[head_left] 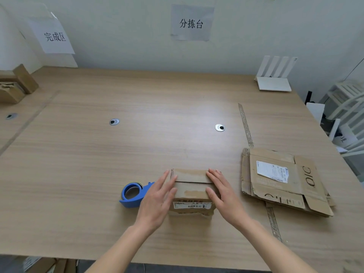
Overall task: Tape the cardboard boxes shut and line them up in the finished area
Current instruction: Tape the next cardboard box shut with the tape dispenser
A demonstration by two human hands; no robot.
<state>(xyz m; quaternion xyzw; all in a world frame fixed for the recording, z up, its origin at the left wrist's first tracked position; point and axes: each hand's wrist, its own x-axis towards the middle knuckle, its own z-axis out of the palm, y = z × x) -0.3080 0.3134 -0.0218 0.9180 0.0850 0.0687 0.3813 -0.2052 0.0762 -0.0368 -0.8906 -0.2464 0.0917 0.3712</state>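
A small cardboard box (192,191) sits on the wooden bench (118,154), close to its near edge, with its two top flaps folded down so that a dark seam runs across the lid between them. A white shipping label with a barcode (193,205) is stuck on the side of the box that faces the person. The left hand (159,200) lies flat against the left side of the box, fingers stretched out and together, fingertips reaching over the top left edge. The right hand (222,192) does the same on the right side of the box, palm pressed to it and fingers extended along the top right edge; neither hand is curled around anything. Just left of the box, partly hidden behind the left hand, a blue tape dispenser (132,195) holding a roll of tape rests on the bench. To the right of the box, a little apart from it, lies a flattened cardboard carton (283,180) with a white label on top and black lettering. Far to the left of the box, at the bench's far left edge, stand other brown cardboard boxes (15,85) below a paper sign (54,36) on the wall. Directly beyond the box, a second paper sign (191,23) hangs on the wall, and a white router (274,75) stands at the far right corner of the bench.
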